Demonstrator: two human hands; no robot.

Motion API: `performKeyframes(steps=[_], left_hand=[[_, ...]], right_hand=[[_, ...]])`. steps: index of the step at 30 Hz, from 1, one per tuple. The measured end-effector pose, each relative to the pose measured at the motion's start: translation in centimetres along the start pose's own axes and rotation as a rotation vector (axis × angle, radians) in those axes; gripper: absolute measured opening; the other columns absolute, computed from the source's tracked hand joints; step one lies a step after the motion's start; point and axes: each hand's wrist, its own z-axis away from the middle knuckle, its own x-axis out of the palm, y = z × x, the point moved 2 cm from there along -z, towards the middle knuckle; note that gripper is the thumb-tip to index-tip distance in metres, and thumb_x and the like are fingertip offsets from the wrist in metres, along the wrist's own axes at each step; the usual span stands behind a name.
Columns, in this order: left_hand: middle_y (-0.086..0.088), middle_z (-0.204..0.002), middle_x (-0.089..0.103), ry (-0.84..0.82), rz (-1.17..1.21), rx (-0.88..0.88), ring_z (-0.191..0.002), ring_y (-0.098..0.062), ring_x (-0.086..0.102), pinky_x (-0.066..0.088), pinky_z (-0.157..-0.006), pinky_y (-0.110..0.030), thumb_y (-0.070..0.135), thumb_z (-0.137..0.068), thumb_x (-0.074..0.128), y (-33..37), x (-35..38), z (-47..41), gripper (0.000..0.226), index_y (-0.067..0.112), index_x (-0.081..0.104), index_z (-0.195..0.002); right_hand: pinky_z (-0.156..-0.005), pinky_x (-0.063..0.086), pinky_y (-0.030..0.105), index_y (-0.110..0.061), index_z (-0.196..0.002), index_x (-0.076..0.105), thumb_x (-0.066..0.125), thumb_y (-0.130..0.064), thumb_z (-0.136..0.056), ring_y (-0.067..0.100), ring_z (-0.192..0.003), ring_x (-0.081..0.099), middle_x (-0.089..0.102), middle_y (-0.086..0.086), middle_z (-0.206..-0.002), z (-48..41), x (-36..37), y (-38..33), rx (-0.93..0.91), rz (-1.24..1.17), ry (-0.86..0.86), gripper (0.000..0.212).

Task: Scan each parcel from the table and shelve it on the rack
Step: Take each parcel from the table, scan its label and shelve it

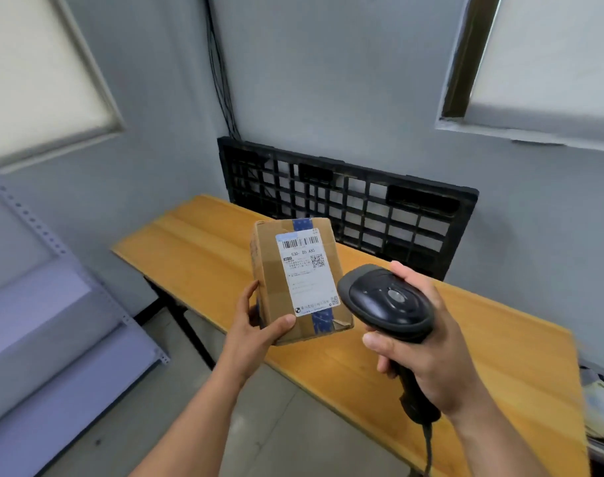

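Head view, looking down over a wooden table (197, 256). Gripping a cardboard parcel (276, 287) with the left hand (256, 325) at its lower left corner, thumb pressed across the front face near the bottom edge, fingers wrapped behind the left side. Held clear above the table, tilted, with the white shipping label (305, 270) and barcode turned toward the camera. Clasping the handle of a black barcode scanner (386, 301) in the right hand (428, 349), fingers curled tight, scanner head just beside the parcel's lower right edge; touching or apart, cannot tell. Trailing a cable (428, 452) below the handle. Flanked by a grey metal rack (53, 304) on the left, backed by a black plastic pallet (362, 201) against the wall.
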Motion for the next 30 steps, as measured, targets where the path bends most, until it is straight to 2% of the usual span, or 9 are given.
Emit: performKeyframes(steps=[5, 8, 12, 15, 18, 23, 25, 28, 30], left_hand=[[0.004, -0.127, 0.059, 0.189, -0.002, -0.016, -0.115, -0.013, 0.059, 0.054, -0.078, -0.02, 0.047, -0.058, 0.089, -0.8, -4.9, 4.0, 0.098, 0.044, 0.035, -0.139], [0.002, -0.129, 0.062, 0.273, 0.014, -0.044, -0.118, -0.018, 0.06, 0.054, -0.091, -0.034, 0.06, -0.046, 0.087, -1.3, -7.8, 6.7, 0.099, 0.054, 0.037, -0.131], [0.0, -0.126, 0.064, 0.373, 0.046, -0.05, -0.112, -0.016, 0.063, 0.054, -0.079, -0.021, 0.055, -0.048, 0.083, -1.9, -11.5, 10.1, 0.095, 0.053, 0.037, -0.13], [0.004, -0.122, 0.066, 0.438, 0.056, -0.048, -0.109, -0.014, 0.065, 0.053, -0.076, -0.018, 0.054, -0.049, 0.083, -2.3, -14.4, 12.6, 0.097, 0.05, 0.035, -0.133], [0.011, -0.114, 0.067, 0.493, 0.064, -0.041, -0.105, -0.011, 0.065, 0.051, -0.07, -0.014, 0.045, -0.057, 0.084, -2.6, -18.2, 15.1, 0.093, 0.047, 0.034, -0.135], [0.005, -0.124, 0.063, 0.537, 0.052, -0.033, -0.112, -0.017, 0.062, 0.053, -0.078, -0.02, 0.059, -0.046, 0.081, -2.7, -24.5, 19.3, 0.104, 0.047, 0.034, -0.139], [0.005, -0.125, 0.061, 0.572, 0.04, -0.022, -0.111, -0.016, 0.062, 0.053, -0.073, -0.017, 0.056, -0.05, 0.084, -2.9, -27.8, 21.6, 0.104, 0.046, 0.033, -0.14], [0.004, -0.125, 0.062, 0.652, 0.051, -0.001, -0.111, -0.014, 0.062, 0.053, -0.066, -0.014, 0.039, -0.065, 0.085, -3.3, -32.5, 25.1, 0.092, 0.044, 0.033, -0.14], [0.005, -0.125, 0.062, 0.692, 0.049, 0.002, -0.111, -0.014, 0.062, 0.054, -0.07, -0.017, 0.045, -0.061, 0.088, -3.7, -35.6, 27.3, 0.097, 0.045, 0.033, -0.141]], right_hand=[[-0.048, 0.054, 0.044, -0.04, -0.135, 0.045, 0.083, -0.015, -0.06, 0.034, -0.051, 0.061, 0.072, 0.003, -0.106, -0.7, 3.6, 0.8, -0.006, -0.034, -0.167, 0.088], [-0.048, 0.053, 0.041, -0.042, -0.133, 0.047, 0.083, -0.013, -0.06, 0.034, -0.05, 0.059, 0.071, 0.003, -0.107, -0.6, 6.0, 0.9, -0.001, -0.063, -0.244, 0.086], [-0.048, 0.053, 0.042, -0.042, -0.132, 0.048, 0.082, -0.014, -0.059, 0.034, -0.05, 0.058, 0.071, 0.0, -0.105, -0.1, 9.6, 0.5, -0.005, -0.086, -0.338, 0.086], [-0.05, 0.052, 0.047, -0.045, -0.13, 0.05, 0.082, -0.015, -0.057, 0.034, -0.049, 0.058, 0.071, -0.003, -0.105, 0.8, 12.9, 0.0, -0.017, -0.102, -0.393, 0.085], [-0.048, 0.052, 0.042, -0.054, -0.122, 0.055, 0.083, -0.015, -0.057, 0.032, -0.048, 0.057, 0.07, -0.003, -0.104, 2.2, 17.0, -0.7, -0.038, -0.107, -0.448, 0.081], [-0.048, 0.053, 0.04, -0.052, -0.122, 0.055, 0.083, -0.014, -0.057, 0.029, -0.049, 0.058, 0.069, -0.01, -0.107, 4.7, 23.6, -2.2, -0.047, -0.123, -0.522, 0.08], [-0.048, 0.053, 0.04, -0.052, -0.123, 0.055, 0.084, -0.014, -0.057, 0.03, -0.05, 0.059, 0.069, -0.006, -0.107, 6.3, 27.1, -2.7, -0.053, -0.119, -0.576, 0.081], [-0.049, 0.053, 0.042, -0.052, -0.126, 0.055, 0.086, -0.014, -0.056, 0.033, -0.051, 0.059, 0.069, 0.003, -0.108, 8.7, 32.2, -3.4, -0.049, -0.118, -0.636, 0.085], [-0.049, 0.052, 0.041, -0.05, -0.127, 0.055, 0.086, -0.008, -0.058, 0.033, -0.051, 0.058, 0.068, 0.007, -0.107, 10.2, 35.5, -3.8, -0.052, -0.115, -0.68, 0.086]])
